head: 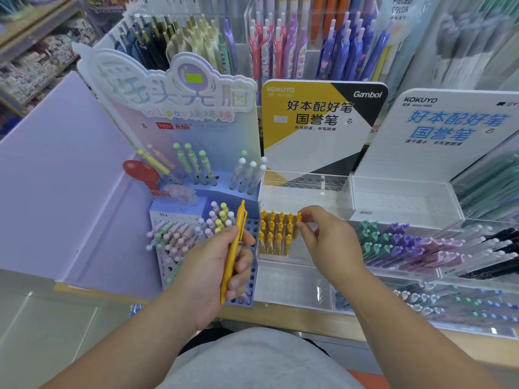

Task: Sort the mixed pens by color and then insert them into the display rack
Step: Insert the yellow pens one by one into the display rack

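View: head camera, looking down at a shop counter.
Yellow-and-black card (323, 116): far centre; reads "KOKUYO" and "Gambol", with Chinese characters below.
White card (449, 127): far right; reads "KOKUYO" above blue Chinese characters.
Pastel card (179, 94): far left; large raised Chinese characters, "lollipop" beneath, and a red "hesu" mark lower down.
Top sign (402, 5): far right; reads "PIECED COLOR".
Clear rack (306, 192): stepped, in front of the yellow-and-black card; rows of round holes show on its far tier.
Yellow pens (273, 233): upright in rows at the left of the clear rack's near tier.
Left hand (216, 265): fingers curled round the loose pen (234, 248), also yellow, held upright just left of the rack.
Right hand (328, 240): thumb and fingertips pinch the end pen (297, 224), yellow, at the right end of the rows.
Blue stand (161, 209): near left; ball-topped pens in pink, green, yellow and white.
Side tray (421, 273): clear, right of the rack; pens grouped teal, purple, pink, then black.
Back pens (345, 49): far shelf; blue, purple, pink, cream and dark, upright.
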`<control>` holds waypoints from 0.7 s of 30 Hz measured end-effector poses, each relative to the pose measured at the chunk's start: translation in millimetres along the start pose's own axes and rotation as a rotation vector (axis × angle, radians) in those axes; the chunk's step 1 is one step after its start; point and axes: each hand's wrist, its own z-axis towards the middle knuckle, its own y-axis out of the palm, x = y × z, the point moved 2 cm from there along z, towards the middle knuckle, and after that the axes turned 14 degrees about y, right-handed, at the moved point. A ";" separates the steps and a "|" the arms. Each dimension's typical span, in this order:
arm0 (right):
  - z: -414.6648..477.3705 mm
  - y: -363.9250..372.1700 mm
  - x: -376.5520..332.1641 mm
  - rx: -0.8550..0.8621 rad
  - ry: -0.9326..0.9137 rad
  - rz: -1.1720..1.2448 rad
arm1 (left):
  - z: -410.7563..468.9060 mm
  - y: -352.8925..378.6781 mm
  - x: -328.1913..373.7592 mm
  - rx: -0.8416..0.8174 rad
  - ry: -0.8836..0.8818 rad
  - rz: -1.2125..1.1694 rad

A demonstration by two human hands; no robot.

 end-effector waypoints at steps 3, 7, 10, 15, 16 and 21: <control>0.9 1.5 -1.1 -0.010 0.013 -0.012 | -0.7 -0.2 1.3 -0.003 -0.002 -0.001; 0.6 -1.5 -2.1 -0.025 0.031 -0.050 | -0.1 0.0 0.5 0.003 0.004 -0.007; -7.4 -11.5 -4.4 -0.033 0.089 0.030 | 1.4 3.2 0.2 0.003 0.038 0.095; -29.0 -34.3 -19.1 -0.155 0.239 0.521 | 6.3 14.9 0.2 -0.061 0.160 0.401; -33.2 -39.2 -25.1 -0.204 0.259 0.640 | 7.6 17.5 -0.7 -0.087 0.184 0.454; -50.1 -51.1 -46.6 -0.289 0.258 0.913 | 11.8 27.3 -3.7 -0.157 0.319 0.627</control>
